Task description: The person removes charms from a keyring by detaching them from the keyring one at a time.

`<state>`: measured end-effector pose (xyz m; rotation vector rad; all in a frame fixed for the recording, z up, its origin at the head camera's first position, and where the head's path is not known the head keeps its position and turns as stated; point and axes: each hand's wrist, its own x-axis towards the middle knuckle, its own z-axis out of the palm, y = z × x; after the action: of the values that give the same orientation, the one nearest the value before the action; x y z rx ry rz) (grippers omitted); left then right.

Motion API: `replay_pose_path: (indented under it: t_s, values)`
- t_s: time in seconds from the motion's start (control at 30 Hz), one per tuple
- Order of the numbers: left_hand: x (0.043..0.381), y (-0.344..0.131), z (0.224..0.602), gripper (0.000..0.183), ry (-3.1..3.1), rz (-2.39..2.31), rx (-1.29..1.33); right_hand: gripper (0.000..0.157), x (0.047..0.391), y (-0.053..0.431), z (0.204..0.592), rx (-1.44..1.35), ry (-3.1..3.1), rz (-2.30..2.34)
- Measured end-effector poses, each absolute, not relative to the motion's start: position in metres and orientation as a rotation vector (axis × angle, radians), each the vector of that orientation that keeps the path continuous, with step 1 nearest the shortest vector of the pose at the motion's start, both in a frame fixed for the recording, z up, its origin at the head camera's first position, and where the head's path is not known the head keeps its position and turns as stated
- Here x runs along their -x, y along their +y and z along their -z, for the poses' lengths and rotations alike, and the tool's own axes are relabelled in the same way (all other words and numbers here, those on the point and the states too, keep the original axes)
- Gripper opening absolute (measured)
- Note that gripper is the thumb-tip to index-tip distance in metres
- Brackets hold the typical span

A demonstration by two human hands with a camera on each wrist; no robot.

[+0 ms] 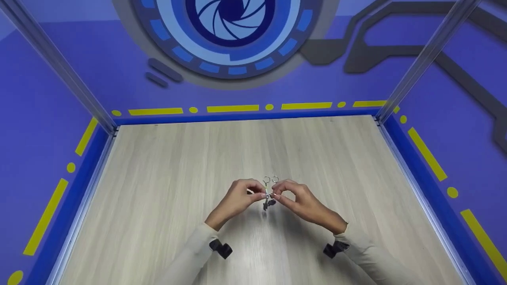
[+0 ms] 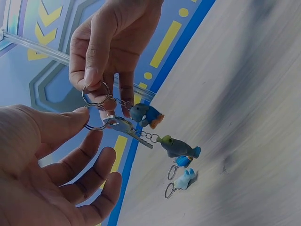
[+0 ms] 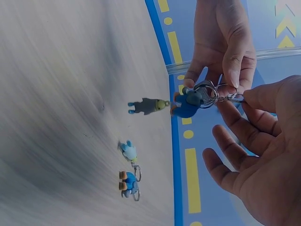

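Midway between the left and right edges of the table (image 1: 170, 166), well short of its far edge, two hands held a pair of keychains in the air. The left hand (image 1: 241, 194) had a narrow grip: thumb and finger pinched the rim of a metal key ring (image 2: 94, 129), with the other fingers spread loosely. The right hand (image 1: 302, 198) pinched a second ring (image 2: 83, 95), its grip just as narrow. From the short chains hung a grey charm (image 2: 176, 147) with a green head and blue tips, and a blue charm (image 2: 153, 115) with an elephant-like head. A silver key (image 2: 124, 126) sat among the rings, which overlapped so closely that I could not tell which one carried it. Beyond the hands, two more keychains lay close together, a light-blue one (image 3: 129, 151) and a blue one with orange feet (image 3: 130, 181), their rings toward the far edge.

The charms looked light and firm, probably moulded plastic or rubber, unlikely to break but prone to swing. The rings seemed stiff, thin and slippery; their rims, taken between thumb and fingertip, offered the surest hold.
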<state>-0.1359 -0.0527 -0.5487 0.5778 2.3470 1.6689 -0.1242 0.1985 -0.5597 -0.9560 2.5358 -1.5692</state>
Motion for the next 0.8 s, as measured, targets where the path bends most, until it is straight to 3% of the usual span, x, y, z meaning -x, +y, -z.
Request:
replay_pose_path:
  t_s: [0.8]
  values:
    - [0.1355,-0.0542,0.5546,0.006,2.318,-1.72,-0.543,0.006,0.1254,0.1984,0.5598,0.909,2.522,1.577]
